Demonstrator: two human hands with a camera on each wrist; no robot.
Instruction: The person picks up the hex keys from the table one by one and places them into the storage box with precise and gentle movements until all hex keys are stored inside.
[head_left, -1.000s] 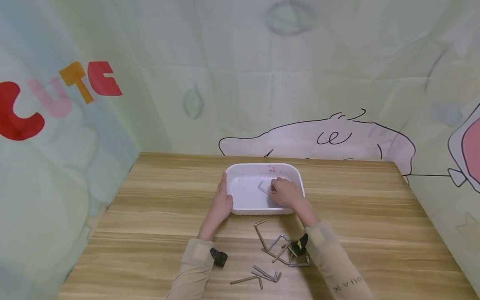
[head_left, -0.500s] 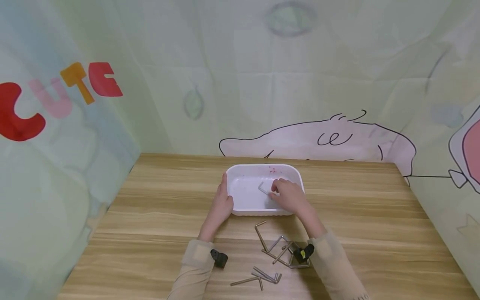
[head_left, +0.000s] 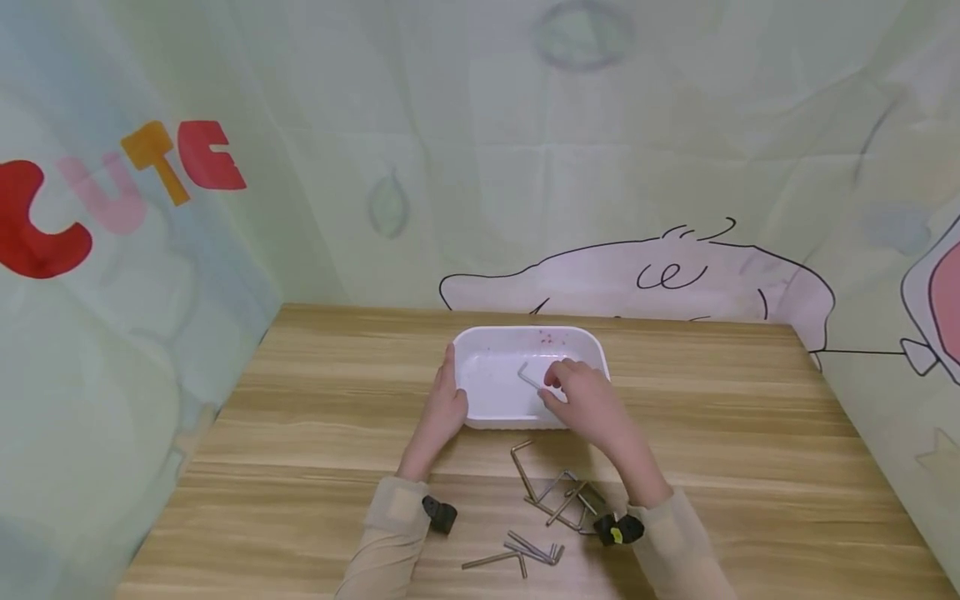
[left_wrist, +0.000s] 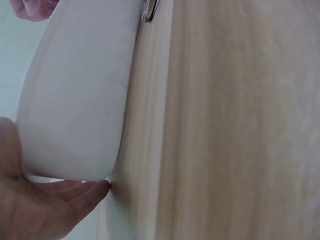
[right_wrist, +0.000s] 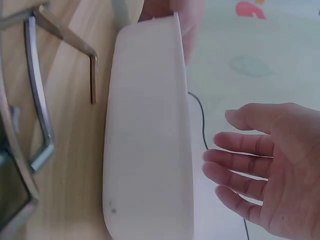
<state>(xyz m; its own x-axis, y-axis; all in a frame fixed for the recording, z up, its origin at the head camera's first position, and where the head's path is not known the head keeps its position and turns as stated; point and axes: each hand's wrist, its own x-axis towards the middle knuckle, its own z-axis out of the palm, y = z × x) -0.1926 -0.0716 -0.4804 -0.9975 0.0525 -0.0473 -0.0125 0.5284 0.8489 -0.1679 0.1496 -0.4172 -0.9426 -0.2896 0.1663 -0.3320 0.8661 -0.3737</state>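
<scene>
A white tray (head_left: pixel 502 419) stands at the far middle of the table. My left hand (head_left: pixel 443 410) holds its left end, fingers along the end wall and thumb at the rim; the left wrist view shows the fingers (left_wrist: pixel 82 200) against that wall. Inside the tray lies a silver hex key (head_left: pixel 529 377), bent in an L. Over the tray's right part hovers my right hand (head_left: pixel 592 404), thumb and fingers loosely bent and apart. In the right wrist view the right hand (right_wrist: pixel 265 165) has bare fingers with nothing between them.
Several loose hex keys (head_left: pixel 522 473), brass-coloured and silver, lie crossed in front of the tray, partly under the right wrist camera (head_left: pixel 618 529). Nearer me is a smaller group of hex keys (head_left: pixel 491 561). A printed cloth (head_left: pixel 480 167) hangs behind the table (head_left: pixel 337 400).
My right hand has lifted and drawn back toward me and to the right, its fingers spreading. The hex key stays in the tray. The left hand has kept its place.
</scene>
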